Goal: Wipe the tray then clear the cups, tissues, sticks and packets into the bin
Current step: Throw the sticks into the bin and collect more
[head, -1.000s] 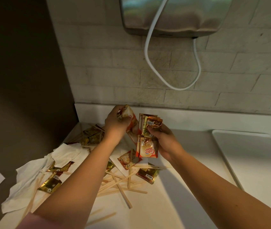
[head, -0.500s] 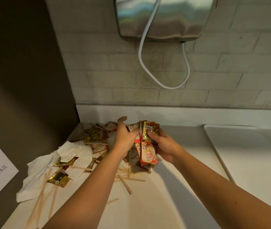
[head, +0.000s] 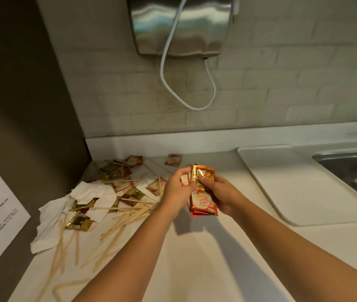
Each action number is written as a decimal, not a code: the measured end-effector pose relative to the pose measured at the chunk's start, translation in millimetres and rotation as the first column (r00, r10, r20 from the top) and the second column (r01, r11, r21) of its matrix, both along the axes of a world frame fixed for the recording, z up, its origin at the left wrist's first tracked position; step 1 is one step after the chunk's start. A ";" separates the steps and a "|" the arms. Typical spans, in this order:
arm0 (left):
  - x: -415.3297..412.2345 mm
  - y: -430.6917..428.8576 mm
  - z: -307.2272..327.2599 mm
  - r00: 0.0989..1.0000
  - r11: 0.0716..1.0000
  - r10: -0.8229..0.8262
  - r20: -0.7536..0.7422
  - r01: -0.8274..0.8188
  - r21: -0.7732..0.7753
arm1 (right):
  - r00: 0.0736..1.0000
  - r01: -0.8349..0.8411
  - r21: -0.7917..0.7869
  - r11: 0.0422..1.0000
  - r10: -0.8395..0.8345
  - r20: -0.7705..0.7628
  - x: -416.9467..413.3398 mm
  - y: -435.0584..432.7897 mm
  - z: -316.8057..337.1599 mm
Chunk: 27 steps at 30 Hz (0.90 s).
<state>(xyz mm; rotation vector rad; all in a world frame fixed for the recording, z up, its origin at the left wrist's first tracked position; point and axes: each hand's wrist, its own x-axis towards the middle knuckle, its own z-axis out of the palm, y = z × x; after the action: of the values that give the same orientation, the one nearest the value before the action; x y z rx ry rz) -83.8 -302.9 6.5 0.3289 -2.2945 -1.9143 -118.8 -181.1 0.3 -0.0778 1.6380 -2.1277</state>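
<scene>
Both hands meet over the counter [head: 195,247]: the right hand [head: 221,192] grips a stack of packets [head: 203,188], thumb across the top one, and the left hand [head: 176,189] curls its fingers on the stack's left edge. Loose packets [head: 127,186], tissues [head: 90,192] and sticks [head: 129,214] lie scattered left. The white tray [head: 299,188] sits right, beside the sink [head: 356,171].

Our left hand [head: 176,190] and right hand [head: 221,192] grip a stack of red-orange foil packets [head: 202,192] above the white counter [head: 195,258], beside scattered wooden sticks [head: 129,216] and white tissues [head: 86,192].
</scene>
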 end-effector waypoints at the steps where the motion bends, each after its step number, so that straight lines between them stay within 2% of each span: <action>1: 4.8 4.4 -0.9 1.000 1.000 -0.012 -0.004 0.012 -0.013 | 1.000 0.021 -0.007 1.000 -0.021 -0.002 7.7 5.4 -1.1; 6: 26.7 32.4 -6.1 0.997 0.997 -0.074 -0.011 0.074 -0.039 | 0.993 0.114 0.000 0.994 -0.114 0.016 40.0 36.0 -10.8; 18: 74.8 124.5 -15.9 0.987 0.985 -0.162 0.005 0.162 -0.058 | 0.974 0.211 -0.047 0.976 -0.206 0.091 99.2 132.7 -17.9; 23: 108.0 198.3 -20.2 0.969 0.969 -0.248 -0.019 0.248 -0.019 | 0.979 0.186 0.009 0.982 -0.187 0.085 135.0 210.7 -18.2; 27: 138.6 255.9 -29.9 0.933 0.933 -0.360 0.007 0.359 0.032 | 0.994 0.085 0.039 0.996 -0.087 0.065 164.6 275.9 -21.2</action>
<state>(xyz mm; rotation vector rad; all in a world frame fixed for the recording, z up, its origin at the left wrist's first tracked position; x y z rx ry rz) 54.8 -47.0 -23.4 -0.0873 -2.4749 -2.1114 45.8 94.8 -20.9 0.0754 1.6685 -2.1392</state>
